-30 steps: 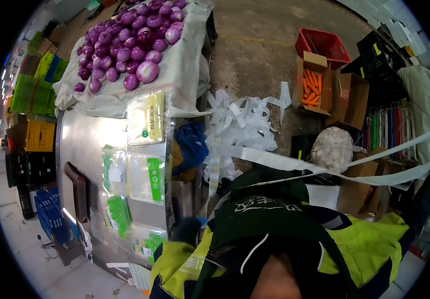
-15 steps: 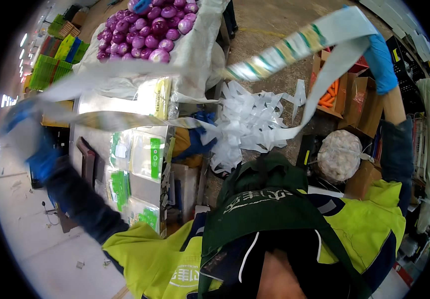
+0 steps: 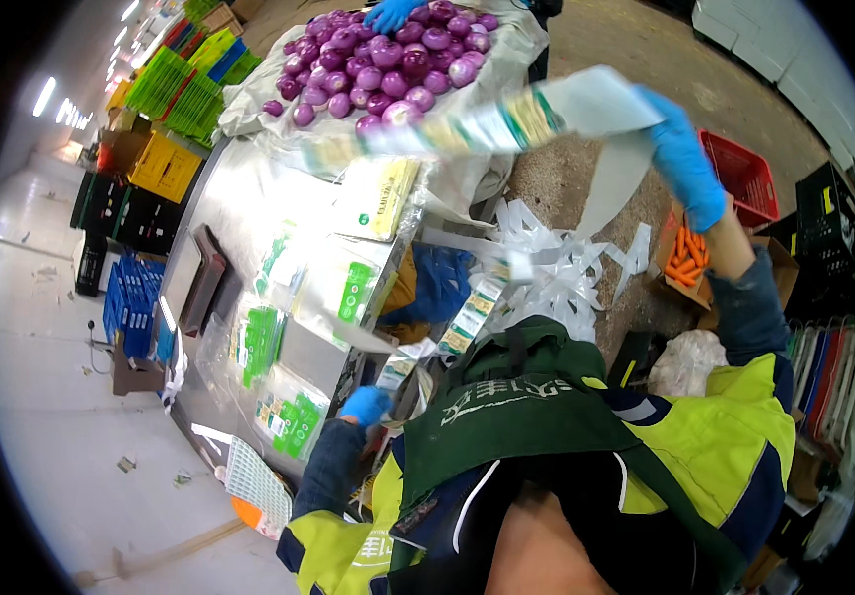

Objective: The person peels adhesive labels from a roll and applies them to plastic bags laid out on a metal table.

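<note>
My blue-gloved right hand (image 3: 685, 164) is raised at upper right, gripping a long white label strip (image 3: 606, 94) with printed green-and-yellow labels, which arches leftward, blurred, and hangs down in loops. My left hand (image 3: 366, 405), also gloved, is low beside the steel table's edge, closed on the lower run of the strip (image 3: 475, 312). A tangled heap of white backing ribbon (image 3: 558, 297) lies on the floor beyond my apron. Flat packs of clear and green bags (image 3: 376, 198) lie on the steel table (image 3: 224, 203).
Red onions (image 3: 373, 74) lie on a cloth at the table's far end, a co-worker's gloved hand (image 3: 393, 12) on them. Stacked crates (image 3: 165, 174) stand left. A carrot box (image 3: 685, 253), red basket (image 3: 740, 169) and black crates (image 3: 829, 268) stand right.
My left hand has come from high at the far left down and rightward to the table edge. My raised right hand has moved left. The view has shifted, and the co-worker's hand shows more.
</note>
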Demonstrator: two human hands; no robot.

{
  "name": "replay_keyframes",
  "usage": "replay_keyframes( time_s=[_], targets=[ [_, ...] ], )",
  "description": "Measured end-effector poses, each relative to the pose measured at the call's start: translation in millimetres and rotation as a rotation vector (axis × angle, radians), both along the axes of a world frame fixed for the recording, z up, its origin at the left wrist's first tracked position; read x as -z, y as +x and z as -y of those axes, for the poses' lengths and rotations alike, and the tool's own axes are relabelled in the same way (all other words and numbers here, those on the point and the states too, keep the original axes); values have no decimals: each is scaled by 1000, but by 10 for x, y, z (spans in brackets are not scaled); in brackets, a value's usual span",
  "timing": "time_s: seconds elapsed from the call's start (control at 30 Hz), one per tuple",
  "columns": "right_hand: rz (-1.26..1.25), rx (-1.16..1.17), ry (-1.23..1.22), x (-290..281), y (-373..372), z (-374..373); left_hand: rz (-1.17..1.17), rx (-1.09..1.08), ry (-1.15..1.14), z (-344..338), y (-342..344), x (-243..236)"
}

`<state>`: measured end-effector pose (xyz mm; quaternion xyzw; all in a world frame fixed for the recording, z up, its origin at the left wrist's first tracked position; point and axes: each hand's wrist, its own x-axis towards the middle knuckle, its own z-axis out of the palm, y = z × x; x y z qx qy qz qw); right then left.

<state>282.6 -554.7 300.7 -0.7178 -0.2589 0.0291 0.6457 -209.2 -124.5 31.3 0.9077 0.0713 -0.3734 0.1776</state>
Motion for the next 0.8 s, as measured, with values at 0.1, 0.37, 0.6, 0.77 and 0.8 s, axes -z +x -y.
replay_keyframes(
  time_s=[0.1,0.37,0.6,0.77,0.8],
  targets=[
    [-36,-326,-42,74,-396,-670,441,-391,9,66,232,-613],
    [-52,-763,-186,368,-1275,-1986,1280,-741,-496,733,1516,-2123],
    [-187,-688,-42,492,-1365,-2449,621,-957,-1141,388,1748,-1427],
    [723,-275,-408,405,-1896,-2923,703,-1081,-1266,-60,1505,-1545],
    [791,-392,-466,381,-2033,-2979,747,-1065,-1270,-137,1458,-1539]
  ],
)
